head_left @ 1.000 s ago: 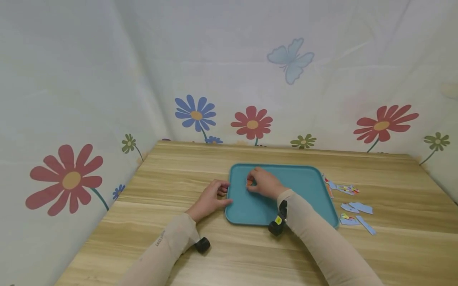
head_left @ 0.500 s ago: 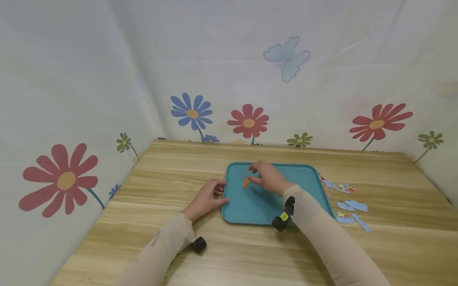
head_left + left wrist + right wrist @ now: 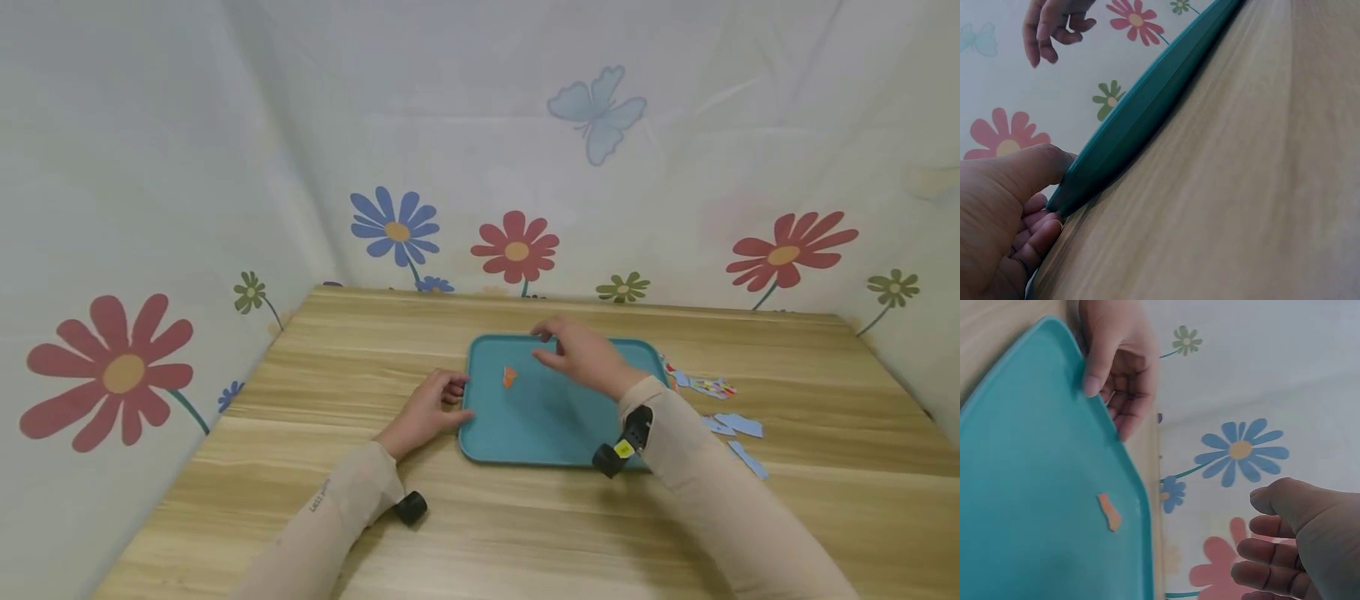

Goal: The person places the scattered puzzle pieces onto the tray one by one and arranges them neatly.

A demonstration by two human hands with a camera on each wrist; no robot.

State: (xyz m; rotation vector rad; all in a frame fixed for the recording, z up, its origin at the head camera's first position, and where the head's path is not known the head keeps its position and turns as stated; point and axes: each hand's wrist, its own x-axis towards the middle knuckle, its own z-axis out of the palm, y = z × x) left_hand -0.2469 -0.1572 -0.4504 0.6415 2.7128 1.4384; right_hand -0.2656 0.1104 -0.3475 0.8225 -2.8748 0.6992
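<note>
A teal rectangular tray (image 3: pixel 525 433) lies on the wooden table. My left hand (image 3: pixel 426 410) holds its left edge; in the right wrist view the thumb rests on the rim and the other fingers curl outside it. One small orange paper piece (image 3: pixel 509 377) with a pale edge lies flat in the tray's left part. Up and to the right of that piece, my right hand (image 3: pixel 588 357) hovers over the tray's far side. Its fingers are loosely bent, with nothing between them, as the right wrist view also shows of the right hand (image 3: pixel 1297 540).
Beside the tray's right edge lie several cut paper pieces, some light blue (image 3: pixel 738 425), some with colourful print (image 3: pixel 712 387). The wooden tabletop (image 3: pixel 375 333) meets a white cloth backdrop (image 3: pixel 450 125) printed with flowers and a butterfly.
My right hand has let go of the orange paper piece, leaving it in the tray, and has moved up and to the right. The left hand stays at the tray's edge.
</note>
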